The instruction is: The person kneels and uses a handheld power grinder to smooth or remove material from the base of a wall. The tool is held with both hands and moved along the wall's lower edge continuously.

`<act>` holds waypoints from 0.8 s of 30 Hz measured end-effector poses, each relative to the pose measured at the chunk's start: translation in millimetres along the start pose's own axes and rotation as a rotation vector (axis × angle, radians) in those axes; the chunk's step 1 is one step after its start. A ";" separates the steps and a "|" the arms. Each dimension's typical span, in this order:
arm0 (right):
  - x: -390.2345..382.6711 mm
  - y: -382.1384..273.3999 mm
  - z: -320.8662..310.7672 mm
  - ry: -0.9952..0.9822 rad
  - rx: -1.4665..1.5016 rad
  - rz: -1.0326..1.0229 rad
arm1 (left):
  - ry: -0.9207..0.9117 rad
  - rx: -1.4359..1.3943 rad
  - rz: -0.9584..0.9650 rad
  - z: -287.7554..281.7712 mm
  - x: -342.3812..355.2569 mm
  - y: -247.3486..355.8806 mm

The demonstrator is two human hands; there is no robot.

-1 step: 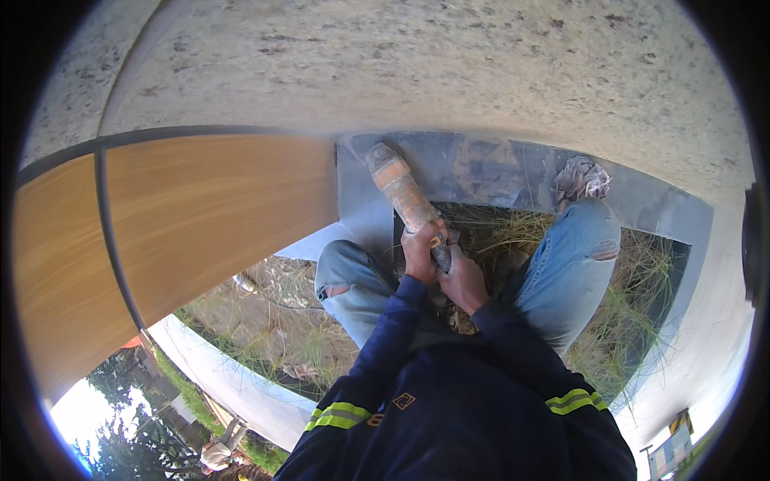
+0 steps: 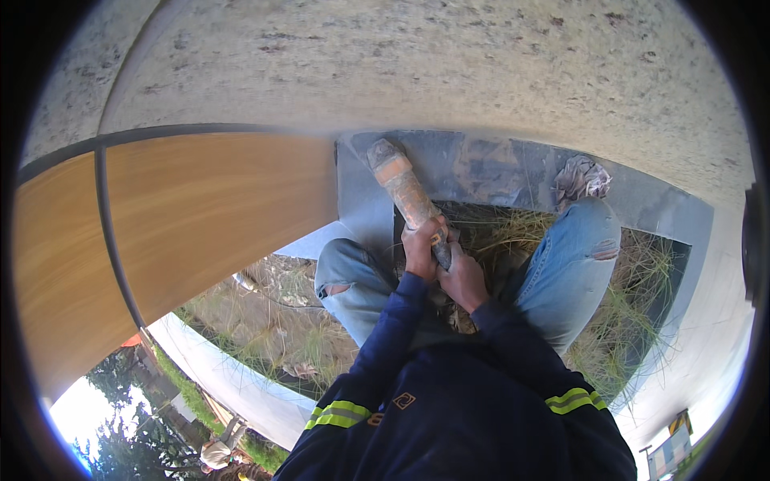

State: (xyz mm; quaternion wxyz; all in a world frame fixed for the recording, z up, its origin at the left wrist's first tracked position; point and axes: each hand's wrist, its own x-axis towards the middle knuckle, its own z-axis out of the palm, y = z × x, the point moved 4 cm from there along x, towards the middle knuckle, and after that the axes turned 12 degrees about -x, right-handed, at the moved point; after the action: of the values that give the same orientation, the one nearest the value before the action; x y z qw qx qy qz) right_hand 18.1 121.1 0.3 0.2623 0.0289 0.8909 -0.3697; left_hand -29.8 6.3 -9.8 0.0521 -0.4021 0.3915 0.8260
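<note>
Both my hands grip a long, dust-coated orange angle grinder point(image 2: 407, 192). My left hand point(image 2: 421, 250) is wrapped round the rear of its body. Just to the right, my right hand point(image 2: 463, 278) closes round the dark tail end. The grinder tilts away from me to the left, its dark head resting over the far left corner of a grey stone ledge point(image 2: 529, 172). The working face of the head is hidden beneath it. A crumpled greyish rag point(image 2: 581, 181) lies on the ledge beyond my right knee.
A pale speckled stone wall point(image 2: 449, 72) rises beyond the ledge. Brown wood-look panels point(image 2: 216, 208) stand close on the left. My bent knees point(image 2: 573, 264) flank dry grass and soil point(image 2: 273, 321) framed by the ledge. A person point(image 2: 216, 455) is at the far lower left.
The grinder's head has shifted very slightly away from me and to the right. My hands keep the same grip.
</note>
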 end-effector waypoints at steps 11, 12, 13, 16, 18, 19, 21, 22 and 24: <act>-1.0 -2.2 -0.7 -0.004 0.035 -0.019 | 0.024 0.046 -0.022 -0.7 -1.5 3.2; 1.2 -1.2 -1.2 0.001 0.039 -0.009 | 0.017 0.062 -0.008 3.2 1.5 3.9; 3.9 -0.3 -1.4 0.006 0.043 0.001 | 0.010 0.078 0.006 6.7 4.5 5.3; 18.1 -7.3 1.5 0.011 0.043 -0.020 | 0.017 0.035 -0.020 1.5 21.4 11.5; 19.7 -8.2 3.6 -0.003 0.032 -0.048 | 0.043 0.010 -0.038 -3.8 22.7 12.3; 20.2 -8.2 4.1 -0.009 0.025 -0.061 | 0.056 -0.003 -0.047 -5.9 22.3 11.2; 10.3 -11.7 1.0 -0.010 0.045 -0.046 | 0.050 -0.002 -0.042 -12.7 14.4 8.2; 6.6 -12.8 -0.1 -0.012 0.054 -0.039 | 0.047 -0.003 -0.039 -15.2 12.0 6.3; 5.3 -8.2 -0.4 -0.023 0.046 -0.010 | 0.041 0.042 -0.007 -11.1 12.2 3.9</act>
State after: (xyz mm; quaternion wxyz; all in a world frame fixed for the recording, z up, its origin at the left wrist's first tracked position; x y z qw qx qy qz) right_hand 11.4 114.7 3.2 0.2698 0.0262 0.8792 -0.3918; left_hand -32.7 -6.8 -20.2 0.0555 -0.4191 0.4085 0.8089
